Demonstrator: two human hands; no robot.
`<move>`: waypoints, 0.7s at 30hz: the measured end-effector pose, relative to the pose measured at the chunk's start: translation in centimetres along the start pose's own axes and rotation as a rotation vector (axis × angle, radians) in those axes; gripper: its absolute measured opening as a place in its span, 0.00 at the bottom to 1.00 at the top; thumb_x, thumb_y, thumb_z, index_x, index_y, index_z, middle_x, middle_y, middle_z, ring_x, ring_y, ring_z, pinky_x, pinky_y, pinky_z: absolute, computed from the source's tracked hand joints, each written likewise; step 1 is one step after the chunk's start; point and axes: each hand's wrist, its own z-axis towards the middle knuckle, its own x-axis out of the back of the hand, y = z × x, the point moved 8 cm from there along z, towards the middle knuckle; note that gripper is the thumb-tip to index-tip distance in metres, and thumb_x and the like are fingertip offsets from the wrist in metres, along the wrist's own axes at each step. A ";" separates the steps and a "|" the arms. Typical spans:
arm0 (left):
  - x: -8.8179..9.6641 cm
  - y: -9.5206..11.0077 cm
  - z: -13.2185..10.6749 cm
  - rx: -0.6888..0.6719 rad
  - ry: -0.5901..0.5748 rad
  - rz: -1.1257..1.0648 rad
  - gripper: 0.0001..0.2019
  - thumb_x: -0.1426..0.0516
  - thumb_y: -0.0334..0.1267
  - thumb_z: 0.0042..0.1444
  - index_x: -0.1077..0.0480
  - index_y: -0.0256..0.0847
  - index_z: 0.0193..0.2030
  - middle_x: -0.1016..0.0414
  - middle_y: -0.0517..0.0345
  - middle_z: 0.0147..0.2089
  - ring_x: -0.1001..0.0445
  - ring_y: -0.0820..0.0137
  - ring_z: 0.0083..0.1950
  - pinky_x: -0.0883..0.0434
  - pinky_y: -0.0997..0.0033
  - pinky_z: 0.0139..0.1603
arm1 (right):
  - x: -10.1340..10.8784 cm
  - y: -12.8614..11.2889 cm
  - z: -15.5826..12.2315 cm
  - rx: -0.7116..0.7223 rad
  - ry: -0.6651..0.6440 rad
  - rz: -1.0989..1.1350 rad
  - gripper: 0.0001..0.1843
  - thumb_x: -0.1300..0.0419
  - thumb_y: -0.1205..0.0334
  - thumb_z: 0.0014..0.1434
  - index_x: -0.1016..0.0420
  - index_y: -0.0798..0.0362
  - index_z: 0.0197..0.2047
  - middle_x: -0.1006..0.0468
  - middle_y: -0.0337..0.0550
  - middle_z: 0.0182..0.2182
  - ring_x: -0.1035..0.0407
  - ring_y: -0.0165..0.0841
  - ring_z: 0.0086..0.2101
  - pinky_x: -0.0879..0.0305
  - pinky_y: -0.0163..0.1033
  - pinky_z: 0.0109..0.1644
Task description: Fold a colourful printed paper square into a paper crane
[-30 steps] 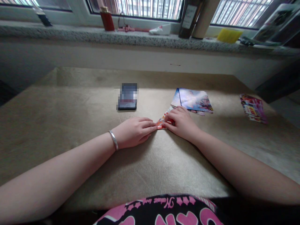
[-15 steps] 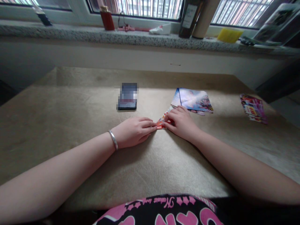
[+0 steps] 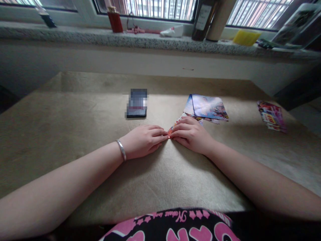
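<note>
A small folded piece of red and white printed paper (image 3: 175, 125) lies on the beige table (image 3: 75, 127). My left hand (image 3: 142, 140), with a silver bracelet on the wrist, lies fingers together, tips pressing the paper's near corner. My right hand (image 3: 192, 134) lies flat over most of the paper with fingers stretched toward the left hand, fingertips nearly touching it. Only a thin strip of the paper shows between and behind the hands.
A stack of blue printed paper sheets (image 3: 208, 107) lies just behind my right hand. A dark phone (image 3: 136, 103) lies behind my left hand. More printed paper (image 3: 272, 116) sits at the far right. The window sill (image 3: 140, 39) holds a red lighter (image 3: 115, 20), a bottle and other items.
My right hand has slid left along the folded paper, covering more of it; its fingertips now meet the left hand's. The left hand has stayed in place.
</note>
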 end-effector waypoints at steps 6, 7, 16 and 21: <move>-0.3 -0.5 -0.5 0.001 -0.028 -0.073 0.15 0.50 0.32 0.62 0.30 0.36 0.53 0.25 0.51 0.54 0.27 0.64 0.55 0.26 0.62 0.54 | -0.2 0.0 -0.2 -0.004 -0.020 0.045 0.12 0.47 0.63 0.64 0.21 0.50 0.41 0.19 0.43 0.39 0.30 0.34 0.40 0.33 0.42 0.46; -0.3 -0.7 -0.6 0.006 -0.030 -0.090 0.15 0.49 0.32 0.61 0.30 0.37 0.53 0.25 0.51 0.54 0.27 0.65 0.55 0.26 0.62 0.54 | -0.2 0.1 -0.2 -0.012 -0.024 0.047 0.12 0.47 0.63 0.64 0.20 0.49 0.42 0.19 0.43 0.39 0.30 0.34 0.40 0.33 0.42 0.46; 0.2 -0.9 -0.4 -0.005 -0.023 -0.210 0.14 0.52 0.31 0.63 0.28 0.39 0.49 0.24 0.51 0.51 0.27 0.67 0.54 0.26 0.65 0.53 | -0.2 0.1 -0.2 -0.039 -0.049 0.049 0.12 0.46 0.62 0.64 0.20 0.47 0.42 0.20 0.43 0.39 0.30 0.34 0.40 0.33 0.42 0.46; 0.3 -0.9 -0.7 -0.023 -0.057 -0.189 0.12 0.50 0.31 0.61 0.26 0.40 0.44 0.23 0.52 0.46 0.26 0.69 0.48 0.26 0.68 0.48 | -0.3 0.1 -0.3 -0.040 -0.059 0.025 0.12 0.46 0.62 0.64 0.20 0.46 0.42 0.20 0.45 0.37 0.30 0.35 0.39 0.33 0.42 0.45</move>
